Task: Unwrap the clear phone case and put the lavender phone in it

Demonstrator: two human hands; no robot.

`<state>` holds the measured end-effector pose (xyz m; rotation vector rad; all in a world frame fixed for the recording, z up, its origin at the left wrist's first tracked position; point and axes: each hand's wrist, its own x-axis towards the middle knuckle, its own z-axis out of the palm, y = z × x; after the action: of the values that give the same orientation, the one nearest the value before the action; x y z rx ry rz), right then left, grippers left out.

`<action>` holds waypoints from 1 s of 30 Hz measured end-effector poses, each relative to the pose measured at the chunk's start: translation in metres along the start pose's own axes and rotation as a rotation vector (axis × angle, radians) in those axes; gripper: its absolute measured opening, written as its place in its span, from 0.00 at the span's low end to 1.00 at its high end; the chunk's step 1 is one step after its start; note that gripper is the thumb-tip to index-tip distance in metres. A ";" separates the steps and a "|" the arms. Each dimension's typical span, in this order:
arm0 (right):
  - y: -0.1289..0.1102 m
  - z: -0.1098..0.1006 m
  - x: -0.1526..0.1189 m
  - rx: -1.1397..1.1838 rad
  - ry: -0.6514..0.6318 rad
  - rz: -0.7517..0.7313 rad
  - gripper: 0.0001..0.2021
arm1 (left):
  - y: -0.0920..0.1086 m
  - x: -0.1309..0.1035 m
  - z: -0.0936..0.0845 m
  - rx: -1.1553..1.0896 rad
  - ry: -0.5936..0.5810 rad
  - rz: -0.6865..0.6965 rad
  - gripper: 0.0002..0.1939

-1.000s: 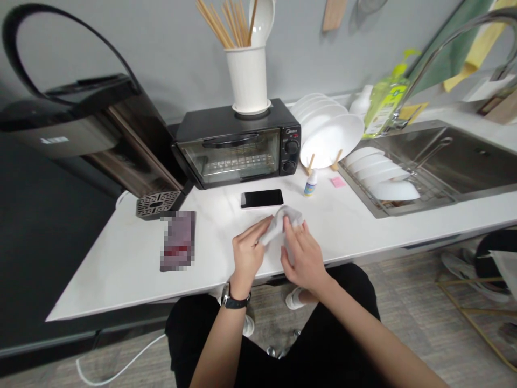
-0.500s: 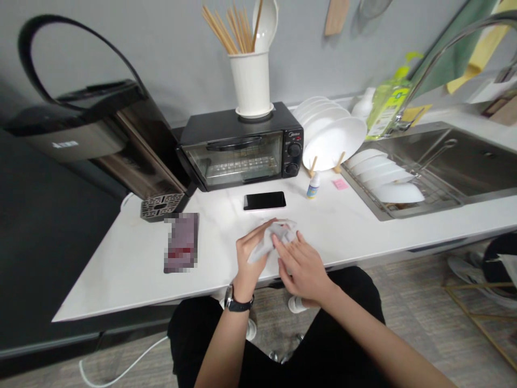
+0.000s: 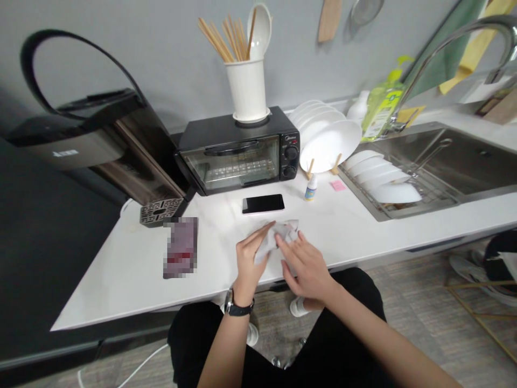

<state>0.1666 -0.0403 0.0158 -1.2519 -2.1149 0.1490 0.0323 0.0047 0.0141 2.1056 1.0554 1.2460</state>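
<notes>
A crumpled, thin white tissue (image 3: 266, 243) is between my hands, just above the counter's front edge. My left hand (image 3: 247, 264), with a dark-strapped watch at the wrist, is closed around it from the left. From the right, my right hand (image 3: 307, 265) presses its fingers on the tissue. Whether anything lies inside the folds is hidden. Beyond my hands a black-screened phone (image 3: 263, 203) lies flat. Farther right, a small white bottle (image 3: 311, 188) with a blue and yellow label stands upright near a pink sticky note (image 3: 338, 185).
A toaster oven (image 3: 238, 156) bears a white holder (image 3: 247, 89) with chopsticks and a spoon. Left are a tall dark drinks machine (image 3: 133, 145) and a blurred purple item (image 3: 181, 248). White plates (image 3: 331, 143) stand in a rack beside the sink (image 3: 476, 194), where bowls (image 3: 393, 192) lean.
My right fingers have shifted slightly over the tissue, and its folds look a little different. Both hands still hold it. The camera view has tilted slightly.
</notes>
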 end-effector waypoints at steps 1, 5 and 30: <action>0.000 0.000 0.000 -0.009 0.016 0.036 0.28 | 0.000 0.000 0.000 0.004 0.003 -0.001 0.19; 0.000 0.000 0.000 -0.016 -0.030 -0.004 0.29 | -0.001 0.000 0.001 0.005 -0.004 0.002 0.18; 0.014 -0.013 0.005 0.175 0.227 0.270 0.23 | 0.001 0.001 0.001 -0.100 0.026 -0.098 0.14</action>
<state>0.1827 -0.0316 0.0224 -1.3739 -1.6982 0.2894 0.0336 0.0052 0.0154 1.9446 1.0706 1.2550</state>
